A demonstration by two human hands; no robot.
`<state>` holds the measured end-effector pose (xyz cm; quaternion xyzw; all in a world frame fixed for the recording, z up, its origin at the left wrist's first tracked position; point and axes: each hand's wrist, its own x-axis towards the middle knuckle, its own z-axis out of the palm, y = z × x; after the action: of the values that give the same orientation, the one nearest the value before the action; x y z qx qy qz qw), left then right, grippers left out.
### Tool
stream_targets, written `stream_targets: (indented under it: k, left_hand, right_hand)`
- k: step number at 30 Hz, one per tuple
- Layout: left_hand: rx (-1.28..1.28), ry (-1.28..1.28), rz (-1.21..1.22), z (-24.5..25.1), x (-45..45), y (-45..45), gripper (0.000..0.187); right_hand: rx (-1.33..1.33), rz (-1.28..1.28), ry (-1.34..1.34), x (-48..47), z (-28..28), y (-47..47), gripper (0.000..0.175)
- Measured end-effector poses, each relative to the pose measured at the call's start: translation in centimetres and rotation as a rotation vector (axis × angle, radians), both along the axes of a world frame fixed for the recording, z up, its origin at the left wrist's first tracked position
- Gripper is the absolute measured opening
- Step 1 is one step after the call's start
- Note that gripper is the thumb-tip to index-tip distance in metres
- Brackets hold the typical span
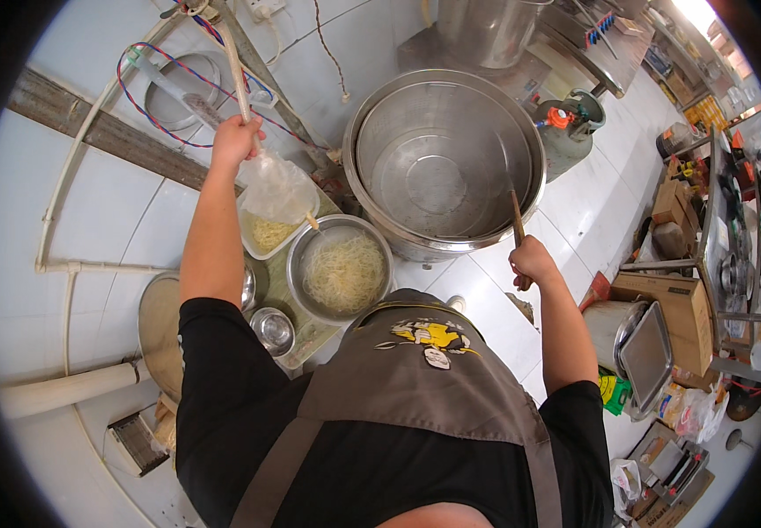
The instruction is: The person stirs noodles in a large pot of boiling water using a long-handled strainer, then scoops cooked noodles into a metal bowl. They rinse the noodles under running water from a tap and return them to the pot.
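Note:
My left hand is closed around a pale hose at the upper left. Beneath it hangs a crumpled translucent plastic bag, a short tan tip pointing toward a steel bowl of pale thin shreds. A white tub holding yellowish strands stands partly under the bag. My right hand grips the wooden handle of a long tool, whose thin metal end reaches into a large steel pot with a perforated inner basket. The tool's tip is hard to make out.
A small steel bowl shares the greenish stand with the shreds. Beyond the large pot are a gas cylinder and a tall steel vessel. Cartons, a metal tray and loaded shelves line the right side.

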<state>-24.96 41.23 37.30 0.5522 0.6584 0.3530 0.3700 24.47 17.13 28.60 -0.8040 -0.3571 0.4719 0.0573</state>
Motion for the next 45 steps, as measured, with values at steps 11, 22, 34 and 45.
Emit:
stream_targets:
  k: [11,22,34,45]
  left_hand:
    - [-0.057,0.016,-0.020,0.0,-0.9,0.5,0.025]
    - [-0.045,0.018,-0.034,0.1,-1.0,0.3,0.026]
    - [-0.057,0.093,-0.017,0.3,-0.4,0.7,0.025]
    - [-0.035,0.085,-0.021,0.0,-0.9,0.5,0.024]
  right_hand:
    - [-0.187,-0.254,0.738,-2.0,-1.3,0.8,0.013]
    - [-0.044,-0.446,1.097,-0.1,-2.5,-3.4,0.015]
    - [0.107,-0.537,1.088,-0.3,-3.1,-5.9,0.015]
    - [0.022,-0.424,0.909,-2.4,-2.3,-3.7,0.009]
